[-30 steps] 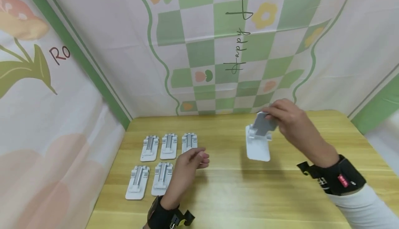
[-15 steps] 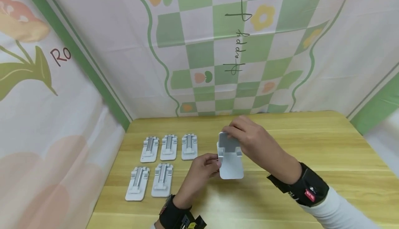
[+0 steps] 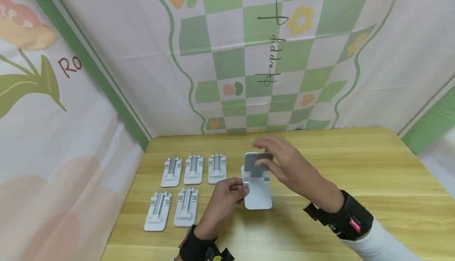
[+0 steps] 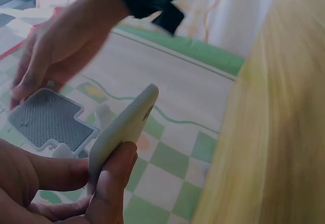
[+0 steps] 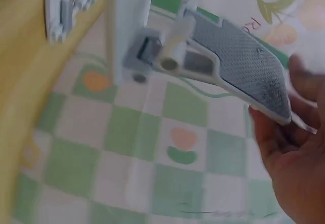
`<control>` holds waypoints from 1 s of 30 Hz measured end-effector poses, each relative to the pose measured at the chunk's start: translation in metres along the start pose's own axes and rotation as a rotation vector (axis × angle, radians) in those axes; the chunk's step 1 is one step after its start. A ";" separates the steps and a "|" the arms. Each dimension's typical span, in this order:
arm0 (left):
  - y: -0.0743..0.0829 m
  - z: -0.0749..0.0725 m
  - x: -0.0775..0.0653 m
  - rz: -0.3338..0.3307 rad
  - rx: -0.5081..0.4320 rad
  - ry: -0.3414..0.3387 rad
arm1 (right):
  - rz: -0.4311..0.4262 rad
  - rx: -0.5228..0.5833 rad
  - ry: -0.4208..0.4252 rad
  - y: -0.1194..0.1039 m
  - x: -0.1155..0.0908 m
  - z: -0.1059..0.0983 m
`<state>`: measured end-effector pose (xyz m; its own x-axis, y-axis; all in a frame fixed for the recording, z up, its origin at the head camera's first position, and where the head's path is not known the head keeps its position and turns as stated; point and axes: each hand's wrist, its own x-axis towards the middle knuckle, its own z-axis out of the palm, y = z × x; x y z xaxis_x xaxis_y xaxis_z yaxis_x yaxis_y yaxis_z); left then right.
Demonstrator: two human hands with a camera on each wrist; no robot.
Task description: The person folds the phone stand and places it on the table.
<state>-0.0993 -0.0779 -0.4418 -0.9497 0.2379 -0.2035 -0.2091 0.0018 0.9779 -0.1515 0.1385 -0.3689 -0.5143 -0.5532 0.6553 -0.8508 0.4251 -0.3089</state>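
A white folding phone stand (image 3: 258, 194) is held above the table, its base plate facing the head camera and its grey-padded cradle (image 3: 253, 165) raised at the top. My left hand (image 3: 224, 198) pinches the base's left edge; the left wrist view shows thumb and fingers on either side of the base plate (image 4: 122, 127). At the cradle's upper end is my right hand (image 3: 291, 170), its thumb in front of the pad and its fingers spread above. In the right wrist view, the thumb stands apart from the grey pad (image 5: 244, 61) while a finger touches the cradle's edge.
Several similar folded phone stands (image 3: 186, 207) lie in two rows on the left of the wooden table (image 3: 320, 221). A patterned cloth (image 3: 227, 67) hangs behind the table's back edge, with another cloth along the left side.
The right hand has brought the phone stand leftward and the left hand has taken its base edge. Since half a second ago, the right fingers have loosened and spread at the cradle.
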 end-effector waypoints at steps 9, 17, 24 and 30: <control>0.010 -0.008 -0.003 0.010 -0.017 -0.020 | 0.332 0.444 -0.107 0.017 -0.021 0.018; 0.011 -0.008 -0.004 0.016 -0.019 -0.045 | 0.299 0.460 -0.041 0.018 -0.024 0.028; 0.015 -0.006 -0.007 0.025 -0.010 -0.046 | 0.315 0.507 -0.027 0.017 -0.025 0.028; 0.017 -0.006 -0.007 0.029 0.004 -0.050 | 0.301 0.483 0.008 0.017 -0.024 0.029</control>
<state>-0.0978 -0.0856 -0.4244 -0.9424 0.2865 -0.1729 -0.1811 -0.0021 0.9835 -0.1564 0.1383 -0.4097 -0.7424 -0.4519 0.4946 -0.6207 0.1860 -0.7617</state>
